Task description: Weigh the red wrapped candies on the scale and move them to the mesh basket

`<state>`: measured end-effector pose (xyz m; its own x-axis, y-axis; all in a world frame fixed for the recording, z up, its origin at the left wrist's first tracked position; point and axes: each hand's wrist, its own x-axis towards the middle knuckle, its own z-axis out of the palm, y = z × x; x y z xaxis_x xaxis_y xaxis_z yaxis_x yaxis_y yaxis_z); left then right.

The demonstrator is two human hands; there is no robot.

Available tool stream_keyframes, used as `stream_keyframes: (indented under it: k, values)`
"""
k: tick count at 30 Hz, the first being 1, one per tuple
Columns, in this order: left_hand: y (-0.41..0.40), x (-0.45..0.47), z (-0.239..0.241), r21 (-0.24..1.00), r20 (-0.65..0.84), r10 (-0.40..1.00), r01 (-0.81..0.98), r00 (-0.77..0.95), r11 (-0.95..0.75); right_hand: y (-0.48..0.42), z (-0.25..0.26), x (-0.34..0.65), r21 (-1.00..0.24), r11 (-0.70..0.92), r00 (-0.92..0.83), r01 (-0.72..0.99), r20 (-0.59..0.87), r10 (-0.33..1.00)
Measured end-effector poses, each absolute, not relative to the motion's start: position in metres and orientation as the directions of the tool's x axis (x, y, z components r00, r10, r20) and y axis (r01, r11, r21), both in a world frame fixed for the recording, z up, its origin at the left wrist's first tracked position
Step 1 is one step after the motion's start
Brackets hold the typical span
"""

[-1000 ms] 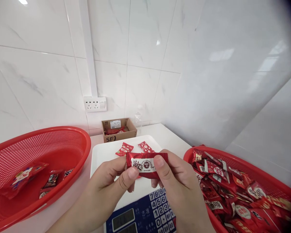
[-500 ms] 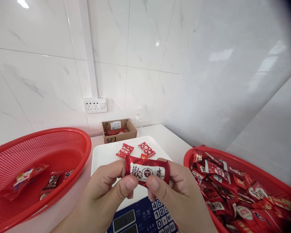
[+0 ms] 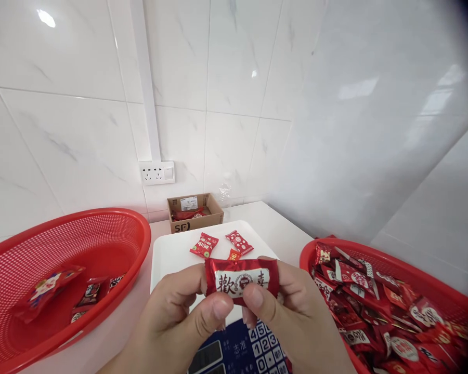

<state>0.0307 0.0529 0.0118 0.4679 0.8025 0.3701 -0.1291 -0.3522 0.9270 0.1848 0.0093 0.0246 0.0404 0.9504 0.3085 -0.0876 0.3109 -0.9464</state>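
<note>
Between my two hands is a red wrapped candy point(image 3: 228, 280) with a white label and dark characters. My left hand point(image 3: 179, 311) pinches its left end, thumb in front. My right hand point(image 3: 292, 311) grips the right end, its thumb lying across part of the label. Under the hands stands a digital scale point(image 3: 239, 353) with a blue keypad panel, partly covered by my hands. On its white pan point(image 3: 171, 246) lie a red candy point(image 3: 204, 245), a dotted red candy point(image 3: 239, 241) and a small orange-red packet point(image 3: 234, 254), partly hidden behind the held candy.
At left, a red plastic basket point(image 3: 134, 249) holds several wrapped sweets. Another red basket point(image 3: 390, 257) at right is heaped with red-wrapped candies. Behind the scale sit a cardboard box point(image 3: 197, 223) with red packets and a clear plastic bottle point(image 3: 225, 189) near the tiled wall.
The view has shifted slightly, so most things appear a little lower and further right. Both hands still hold the candy, and my right thumb now covers more of the label's middle.
</note>
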Motion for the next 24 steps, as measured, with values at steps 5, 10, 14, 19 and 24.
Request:
stream_keyframes:
  k: [5, 10, 14, 19, 24]
  values:
    - [0.054, 0.032, 0.015, 0.941, 0.336, 0.762, -0.168, 0.554, -0.292, 0.007, 0.027, 0.184, -0.95, 0.297, 0.094, -0.092, 0.289, 0.953]
    - [0.048, 0.031, 0.015, 0.973, 0.227, 0.787, -0.174, 0.574, -0.153, 0.001, 0.026, 0.184, -0.971, 0.207, 0.025, -0.118, 0.206, 0.978]
    - [0.041, 0.033, 0.014, 0.974, 0.12, 0.841, -0.226, 0.528, 0.003, -0.002, 0.027, 0.184, -0.971, 0.177, -0.01, -0.161, 0.18, 0.984]
    - [0.044, 0.033, 0.015, 0.977, 0.181, 0.791, -0.2, 0.585, -0.076, 0.001, 0.032, 0.183, -0.973, 0.182, -0.135, -0.14, 0.201, 0.97]
    - [0.041, 0.033, 0.013, 0.977, 0.21, 0.826, -0.085, 0.522, -0.195, 0.004, 0.025, 0.182, -0.958, 0.282, 0.008, 0.054, 0.282, 0.959]
